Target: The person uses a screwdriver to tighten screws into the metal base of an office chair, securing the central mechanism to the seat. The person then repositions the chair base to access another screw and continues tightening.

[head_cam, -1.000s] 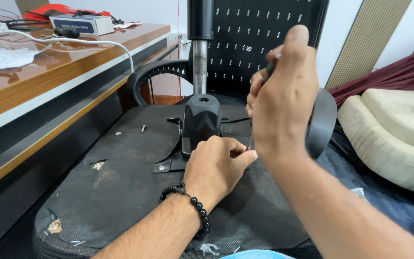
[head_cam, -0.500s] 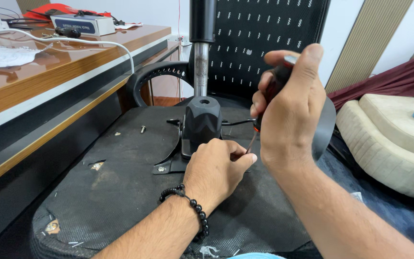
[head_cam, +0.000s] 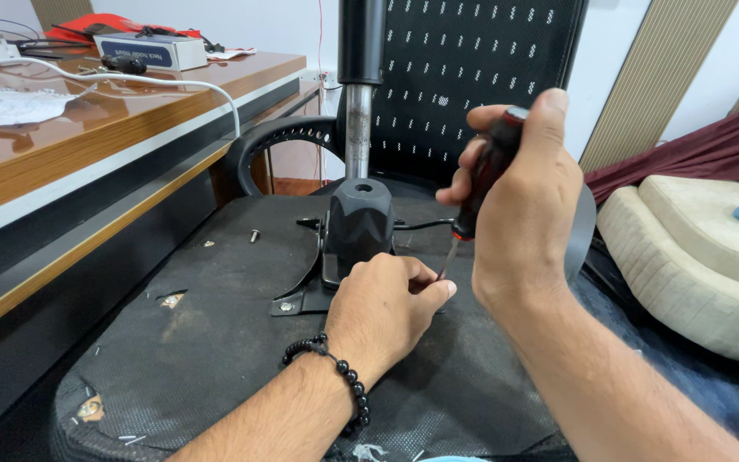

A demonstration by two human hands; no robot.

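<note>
Screwdriver (head_cam: 482, 175), dark red and black in the handle, held near upright in the right hand (head_cam: 528, 214), fingers clenched round the grip, thin shaft running down to a point just beside the left fingertips. Left hand (head_cam: 387, 308) resting on the upturned chair seat (head_cam: 215, 342), fingers pinched at the tip, apparently steadying a screw too small to make out, beside the black mechanism (head_cam: 357, 227) and its metal plate (head_cam: 301, 299). Best done, probably, by keeping the shaft square to the plate, pressing down firmly, turning slowly until the thread bites. Loose screw (head_cam: 254, 234) lying further back on the seat. Gas cylinder (head_cam: 358, 94) rising behind; desk (head_cam: 87, 145) to the left, cushion (head_cam: 694, 265) to the right.
</note>
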